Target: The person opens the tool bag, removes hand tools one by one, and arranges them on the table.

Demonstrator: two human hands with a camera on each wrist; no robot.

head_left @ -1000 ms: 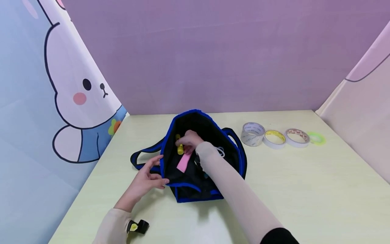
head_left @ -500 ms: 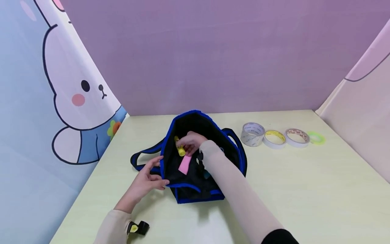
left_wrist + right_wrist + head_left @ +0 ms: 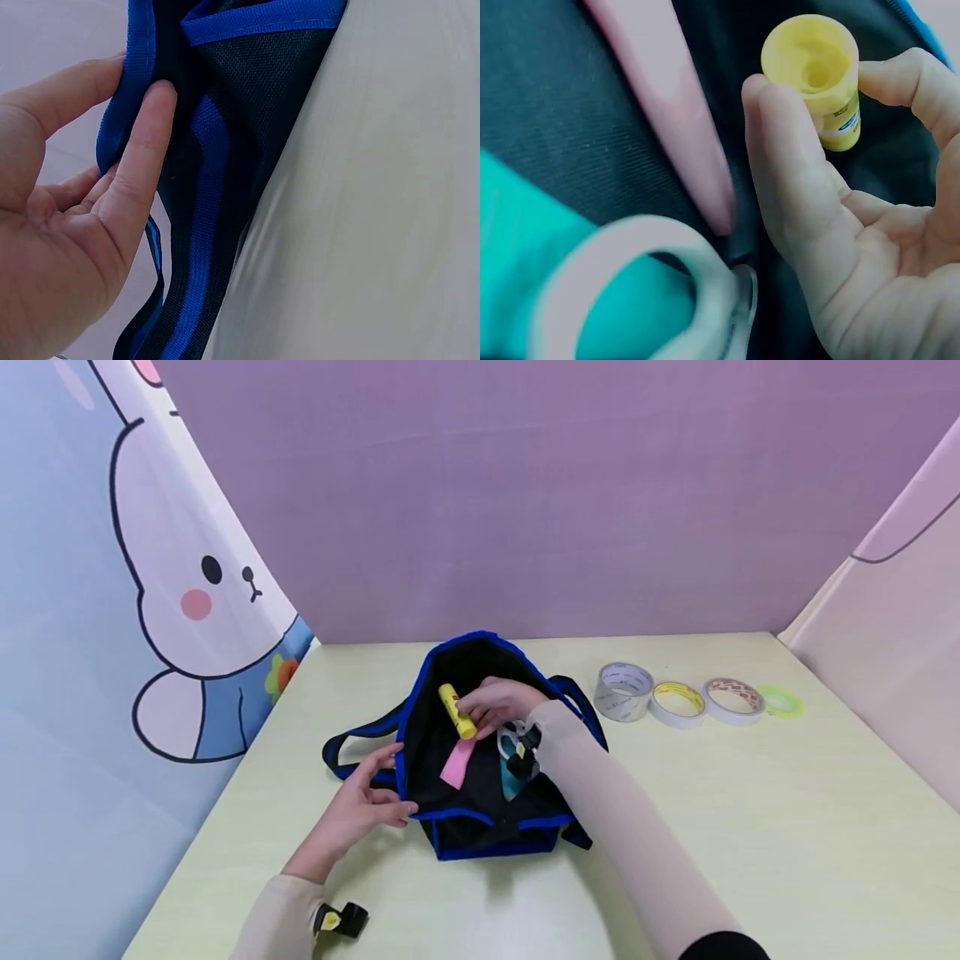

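A black fabric bag (image 3: 427,789) with blue trim lies with its mouth toward me. My left hand (image 3: 356,806) pinches the trimmed left edge of its mouth, as the left wrist view shows up close on the blue trim (image 3: 139,67). Inside the bag my right hand (image 3: 504,700) holds a yellow glue stick (image 3: 456,710) between thumb and fingers; the right wrist view looks onto its hollow end. Below that hand lies a slim pink object (image 3: 457,764). Scissors with white finger loops (image 3: 641,232) and a teal part (image 3: 510,777) lie beside it, partly behind the wrist camera.
Right of the bag stand a wide clear tape roll (image 3: 622,692), a roll with a yellow core (image 3: 677,703), a white roll (image 3: 733,700) and a thin green ring (image 3: 780,702). Bag straps (image 3: 348,747) stick out at the sides. A purple backdrop (image 3: 525,527) closes the far edge.
My right hand has moved to the right and lifted the glue stick a little off the bag's left side. The scissors have come into view. My left hand stays at the edge.
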